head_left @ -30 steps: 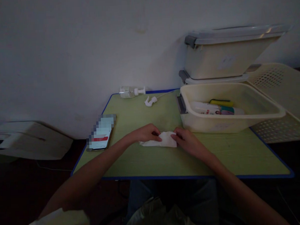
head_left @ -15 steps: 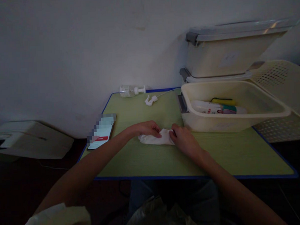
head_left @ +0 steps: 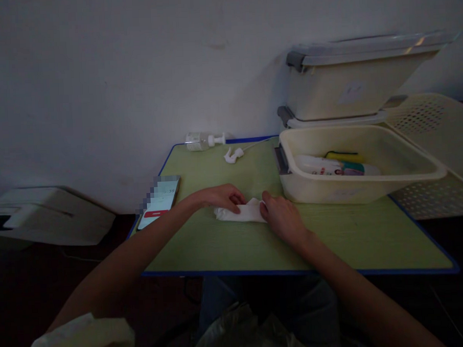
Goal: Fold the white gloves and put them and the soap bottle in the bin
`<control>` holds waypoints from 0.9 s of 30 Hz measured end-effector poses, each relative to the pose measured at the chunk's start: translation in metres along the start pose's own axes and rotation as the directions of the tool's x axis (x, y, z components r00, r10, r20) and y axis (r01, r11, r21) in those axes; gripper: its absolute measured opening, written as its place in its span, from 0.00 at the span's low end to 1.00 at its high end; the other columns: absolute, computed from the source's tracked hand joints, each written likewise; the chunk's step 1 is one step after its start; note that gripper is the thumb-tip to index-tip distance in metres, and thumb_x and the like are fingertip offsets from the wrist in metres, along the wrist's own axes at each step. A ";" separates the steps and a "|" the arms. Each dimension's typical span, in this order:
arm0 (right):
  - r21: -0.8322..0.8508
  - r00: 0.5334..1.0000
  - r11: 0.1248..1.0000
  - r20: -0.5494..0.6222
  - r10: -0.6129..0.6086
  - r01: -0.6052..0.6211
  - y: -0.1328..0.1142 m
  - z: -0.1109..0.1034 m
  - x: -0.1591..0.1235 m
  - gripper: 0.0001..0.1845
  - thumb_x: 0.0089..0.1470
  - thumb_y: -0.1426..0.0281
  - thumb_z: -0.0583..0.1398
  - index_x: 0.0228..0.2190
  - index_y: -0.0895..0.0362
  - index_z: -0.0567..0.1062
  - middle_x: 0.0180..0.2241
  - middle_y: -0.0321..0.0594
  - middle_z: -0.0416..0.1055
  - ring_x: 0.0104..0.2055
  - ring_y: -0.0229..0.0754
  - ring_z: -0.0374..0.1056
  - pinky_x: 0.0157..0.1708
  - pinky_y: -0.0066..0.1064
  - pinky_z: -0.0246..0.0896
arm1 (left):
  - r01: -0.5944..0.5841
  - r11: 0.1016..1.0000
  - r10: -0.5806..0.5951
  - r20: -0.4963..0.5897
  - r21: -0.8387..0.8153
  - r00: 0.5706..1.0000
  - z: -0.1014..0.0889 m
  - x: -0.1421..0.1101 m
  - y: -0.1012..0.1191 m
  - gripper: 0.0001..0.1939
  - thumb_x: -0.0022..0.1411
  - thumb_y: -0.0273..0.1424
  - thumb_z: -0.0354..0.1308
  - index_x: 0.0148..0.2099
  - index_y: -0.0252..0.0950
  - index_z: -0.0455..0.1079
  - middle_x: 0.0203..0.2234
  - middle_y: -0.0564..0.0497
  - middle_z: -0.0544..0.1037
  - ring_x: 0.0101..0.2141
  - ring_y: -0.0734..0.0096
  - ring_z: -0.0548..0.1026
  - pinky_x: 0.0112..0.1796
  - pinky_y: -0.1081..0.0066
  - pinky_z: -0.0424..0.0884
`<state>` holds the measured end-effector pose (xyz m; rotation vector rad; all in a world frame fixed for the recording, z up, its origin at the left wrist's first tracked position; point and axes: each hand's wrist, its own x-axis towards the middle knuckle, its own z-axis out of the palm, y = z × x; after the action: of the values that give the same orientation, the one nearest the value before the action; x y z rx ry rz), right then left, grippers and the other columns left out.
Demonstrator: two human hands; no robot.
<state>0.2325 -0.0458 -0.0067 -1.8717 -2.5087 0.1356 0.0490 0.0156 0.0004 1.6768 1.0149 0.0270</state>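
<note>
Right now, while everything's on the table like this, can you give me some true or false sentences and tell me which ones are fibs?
1. The left grip and right grip both touch the white cloth. True.
2. The nozzle lies between the clear bottle and the open bin. True.
3. The clear bottle stands upright. False: it lies on its side.
4. The phone lies on the table with its screen lit. True.
5. The white cloth is inside the open bin. False: it is on the table, left of the bin.
6. The table's edge is red. False: it is blue.
</note>
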 end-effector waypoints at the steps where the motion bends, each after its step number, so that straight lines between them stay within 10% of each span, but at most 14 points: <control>1: 0.001 1.000 1.000 -0.001 -0.002 0.002 0.000 0.000 0.000 0.14 0.58 0.72 0.46 0.41 0.61 0.67 0.31 0.52 0.73 0.33 0.49 0.71 0.26 0.32 0.57 | -0.006 1.000 0.006 -0.005 0.002 1.000 -0.001 -0.003 -0.001 0.14 0.45 0.23 0.59 0.38 0.31 0.72 0.31 0.50 0.78 0.30 0.75 0.72 0.32 0.76 0.66; 9: 0.139 0.998 0.989 -0.027 -0.055 0.058 0.012 0.002 -0.006 0.10 0.58 0.69 0.48 0.37 0.58 0.68 0.28 0.44 0.73 0.30 0.44 0.70 0.25 0.29 0.54 | -0.089 0.985 0.109 -0.133 0.147 0.985 0.021 -0.030 0.008 0.14 0.50 0.21 0.54 0.41 0.31 0.71 0.37 0.48 0.77 0.35 0.71 0.73 0.38 0.73 0.66; 15: 0.530 0.976 0.825 -0.180 -0.119 0.199 0.035 0.010 -0.033 0.04 0.54 0.69 0.54 0.31 0.57 0.68 0.25 0.38 0.72 0.25 0.40 0.69 0.25 0.28 0.60 | -0.038 0.751 0.318 -0.311 0.659 0.895 0.067 -0.059 0.000 0.16 0.57 0.23 0.50 0.48 0.33 0.68 0.44 0.45 0.75 0.43 0.63 0.72 0.45 0.65 0.67; 21: 0.475 0.843 0.706 -0.402 -0.357 0.525 0.043 0.020 -0.060 0.09 0.54 0.76 0.50 0.32 0.56 0.70 0.36 0.45 0.73 0.37 0.41 0.71 0.35 0.32 0.67 | -0.006 0.519 0.492 -0.292 0.855 0.820 0.099 -0.071 -0.021 0.19 0.60 0.20 0.45 0.52 0.32 0.64 0.52 0.42 0.69 0.52 0.66 0.67 0.52 0.64 0.63; 27: 0.432 0.837 0.722 -0.367 -0.407 0.541 0.044 0.020 -0.063 0.12 0.55 0.76 0.49 0.35 0.56 0.71 0.38 0.46 0.73 0.40 0.42 0.71 0.39 0.34 0.68 | -0.068 0.519 0.558 -0.278 0.852 0.782 0.102 -0.082 -0.021 0.17 0.63 0.29 0.47 0.53 0.33 0.63 0.55 0.42 0.65 0.56 0.64 0.61 0.54 0.62 0.62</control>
<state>0.2918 -0.0949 -0.0271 -0.9331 -2.3593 0.4854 0.0353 -0.1149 -0.0169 2.8480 1.1713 0.3494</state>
